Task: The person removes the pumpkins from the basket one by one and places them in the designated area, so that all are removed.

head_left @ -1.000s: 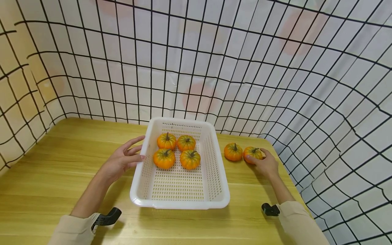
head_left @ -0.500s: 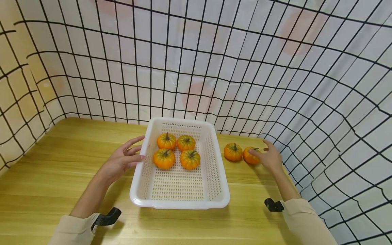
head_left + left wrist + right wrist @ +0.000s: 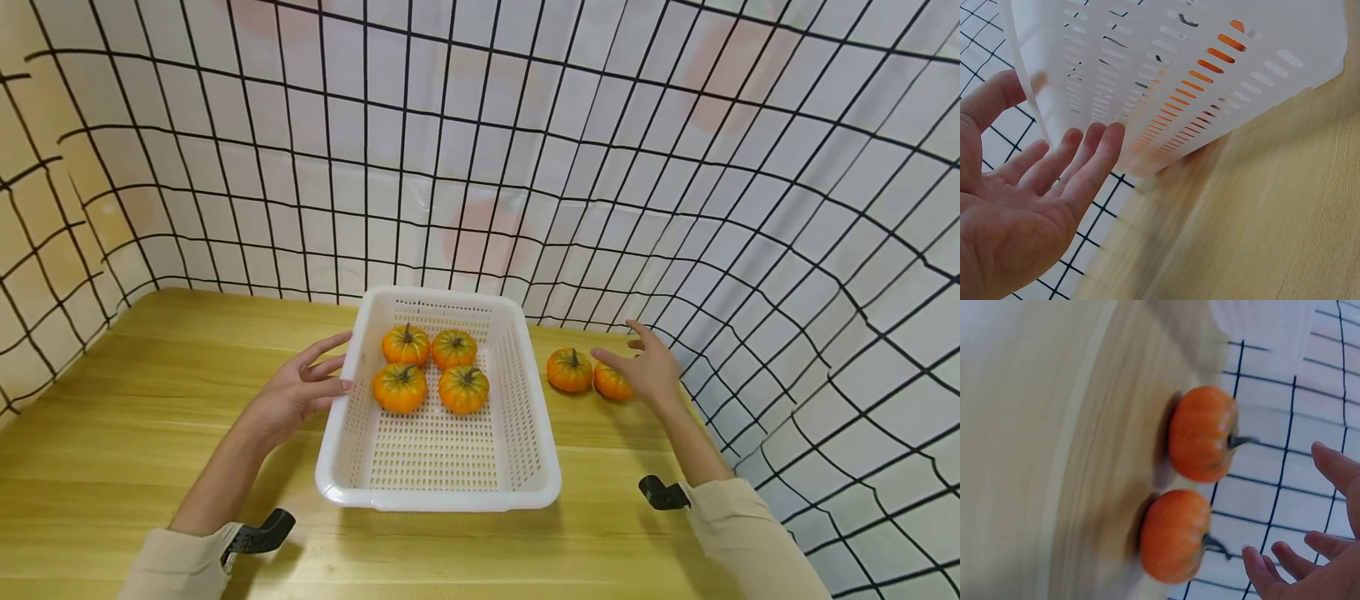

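A white perforated plastic basket stands mid-table with several small orange pumpkins grouped toward its far end. At its left side is my left hand, fingers extended, thumb at the rim and fingertips right at the slotted wall. To the right of the basket, two more pumpkins sit side by side on the table: a nearer-to-basket one and an outer one. My right hand hovers over the outer pumpkin, thumb and fingers spread, holding nothing; it partly hides that pumpkin in the head view.
A black wire grid rises behind the table and along both sides, with pale sheeting beyond it. The right-hand grid runs close beside my right hand. Bare wooden tabletop extends left of the basket.
My right hand has let go of the outer pumpkin and lifted up off it, fingers spreading. The pumpkin stays where it was. My left hand keeps its place at the basket.
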Demonstrator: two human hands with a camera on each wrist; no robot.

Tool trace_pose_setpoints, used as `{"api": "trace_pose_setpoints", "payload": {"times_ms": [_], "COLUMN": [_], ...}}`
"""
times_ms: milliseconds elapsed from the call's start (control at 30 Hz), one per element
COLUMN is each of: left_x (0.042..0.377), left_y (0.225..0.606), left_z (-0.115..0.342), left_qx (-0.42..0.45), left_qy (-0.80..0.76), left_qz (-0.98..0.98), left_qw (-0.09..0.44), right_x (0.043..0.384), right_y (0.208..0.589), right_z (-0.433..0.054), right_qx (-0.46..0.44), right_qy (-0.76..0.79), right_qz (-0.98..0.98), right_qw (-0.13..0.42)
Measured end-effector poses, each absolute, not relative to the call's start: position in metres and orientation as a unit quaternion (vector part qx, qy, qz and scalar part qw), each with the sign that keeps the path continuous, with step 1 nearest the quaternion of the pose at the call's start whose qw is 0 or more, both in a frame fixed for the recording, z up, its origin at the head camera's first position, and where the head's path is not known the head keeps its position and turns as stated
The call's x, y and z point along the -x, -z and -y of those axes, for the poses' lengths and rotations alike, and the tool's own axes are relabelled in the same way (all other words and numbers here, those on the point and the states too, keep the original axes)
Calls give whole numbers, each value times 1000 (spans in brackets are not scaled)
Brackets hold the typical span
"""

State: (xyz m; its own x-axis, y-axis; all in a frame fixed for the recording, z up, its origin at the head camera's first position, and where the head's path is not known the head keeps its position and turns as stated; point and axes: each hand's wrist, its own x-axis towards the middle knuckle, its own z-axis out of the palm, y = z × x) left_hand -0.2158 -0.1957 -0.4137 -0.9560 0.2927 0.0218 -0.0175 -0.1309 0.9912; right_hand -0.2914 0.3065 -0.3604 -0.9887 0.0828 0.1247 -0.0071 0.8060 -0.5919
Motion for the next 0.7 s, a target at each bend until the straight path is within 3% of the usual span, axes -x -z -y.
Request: {"api": "trace_pose_setpoints", "payload": {"times_ms": [700], "left_x": [216], "left_y": [415], "left_z": [196], "left_qx": [-108], "left_qy": [-742], "left_qz": [-653], "left_qw": [105], "right_x": [276], "right_y": [331], "right_z": [-229], "right_qx": [-60], "right_qy": [-355], "right_qz": [932], "right_qw": [33]}}
